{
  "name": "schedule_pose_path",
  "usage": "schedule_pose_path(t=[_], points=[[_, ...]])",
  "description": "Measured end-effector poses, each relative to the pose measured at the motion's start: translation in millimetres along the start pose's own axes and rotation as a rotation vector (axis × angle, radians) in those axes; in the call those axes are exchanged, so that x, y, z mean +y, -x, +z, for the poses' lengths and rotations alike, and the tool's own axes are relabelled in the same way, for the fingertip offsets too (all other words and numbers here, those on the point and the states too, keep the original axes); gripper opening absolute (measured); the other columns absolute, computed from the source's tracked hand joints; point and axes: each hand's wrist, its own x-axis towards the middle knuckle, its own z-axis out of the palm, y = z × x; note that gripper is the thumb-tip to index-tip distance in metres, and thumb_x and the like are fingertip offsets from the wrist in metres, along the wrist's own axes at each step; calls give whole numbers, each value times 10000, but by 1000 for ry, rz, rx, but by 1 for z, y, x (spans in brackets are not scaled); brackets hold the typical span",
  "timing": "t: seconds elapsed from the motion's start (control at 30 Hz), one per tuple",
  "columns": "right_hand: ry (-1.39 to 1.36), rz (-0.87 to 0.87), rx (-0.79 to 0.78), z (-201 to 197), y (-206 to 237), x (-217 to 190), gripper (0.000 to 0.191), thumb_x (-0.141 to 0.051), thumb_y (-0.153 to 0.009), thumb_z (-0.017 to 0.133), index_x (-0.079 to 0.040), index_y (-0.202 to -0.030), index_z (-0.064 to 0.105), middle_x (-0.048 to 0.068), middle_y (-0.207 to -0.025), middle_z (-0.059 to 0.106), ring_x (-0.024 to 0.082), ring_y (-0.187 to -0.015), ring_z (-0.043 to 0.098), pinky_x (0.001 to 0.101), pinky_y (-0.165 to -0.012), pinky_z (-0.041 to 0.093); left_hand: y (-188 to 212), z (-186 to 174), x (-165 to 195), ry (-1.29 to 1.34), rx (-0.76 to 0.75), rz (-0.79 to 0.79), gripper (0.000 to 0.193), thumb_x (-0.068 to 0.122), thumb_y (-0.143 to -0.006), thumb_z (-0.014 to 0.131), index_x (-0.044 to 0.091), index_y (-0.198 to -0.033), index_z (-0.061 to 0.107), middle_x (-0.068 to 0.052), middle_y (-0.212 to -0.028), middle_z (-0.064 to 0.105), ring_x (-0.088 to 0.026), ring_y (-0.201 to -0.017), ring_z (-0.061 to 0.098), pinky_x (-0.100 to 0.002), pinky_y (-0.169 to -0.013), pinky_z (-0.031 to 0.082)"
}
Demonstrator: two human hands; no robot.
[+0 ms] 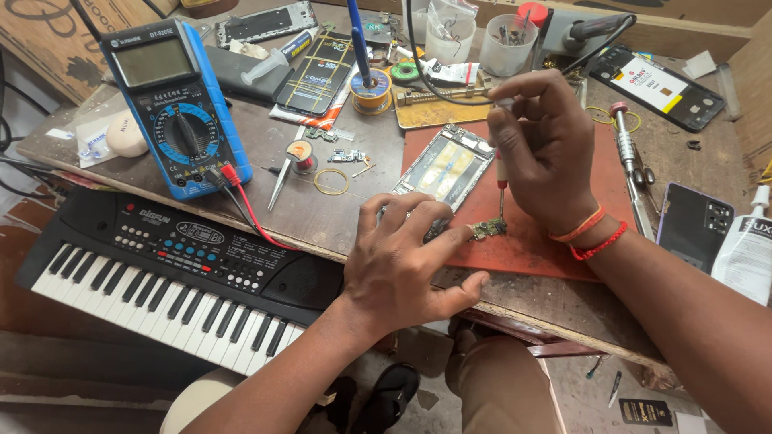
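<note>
Circuit board (487,230) lies on our red mat (531,241), pinned by our left hand's (406,261) fingertip, while our right hand (543,149) pinches a screwdriver (500,178) upright, tip on it.

The right hand (545,149) holds a screwdriver (501,181) upright, tip on a small board (487,230) near the counter's (338,217) front edge. The left hand (406,261) steadies the board, just beside an opened phone (447,167) on a red mat (531,241).

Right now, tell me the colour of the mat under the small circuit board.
Reddish-orange mat, seen in the head view, under the small circuit board.
</note>
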Motion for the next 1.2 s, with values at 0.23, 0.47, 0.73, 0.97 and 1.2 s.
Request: schedule_pose_path(t=[0.23,0.47,0.73,0.97,1.2], points=[[-23,-12,-65,6,0,-2,179,-14,-1123,606,5,-1272,508,52,-973,603,47,-712,595,206,-557,509,1,-2,-1,7,5,-1,414,465,-811,798,113,-1029,786,-60,-1135,610,-257,-1203,567,-497,-1100,366],[-40,-26,-76,6,1,-2,176,4,-1115,605,17,-1262,508,60,-985,621,49,-716,617,212,-571,533,-1,-3,1,6,11,-6,389,455,-818,796,122,-1019,789,-67,-1141,620,-266,-1223,565,-496,-1093,370],[19,-46,-73,6,0,-2,176,8,-1104,613,36,-1248,516,73,-1029,612,71,-775,655,212,-568,550,0,-2,-1,14,3,-10,371,450,-831,793,135,-1028,793,-50,-1126,622,-254,-1226,565,-493,-1102,366],[18,-49,-78,6,1,-2,178,6,-1117,609,37,-1261,510,73,-1034,613,68,-796,642,210,-580,558,1,-1,-1,15,6,-13,364,442,-839,788,130,-1026,791,-53,-1139,629,-251,-1228,562,-494,-1105,364],[-10,-38,-101,3,1,-1,174,14,-1118,594,29,-1260,496,65,-992,616,55,-751,631,205,-567,543,1,0,-2,10,4,-12,361,437,-846,786,130,-1035,795,-49,-1129,632,-251,-1220,562,-489,-1104,367]])
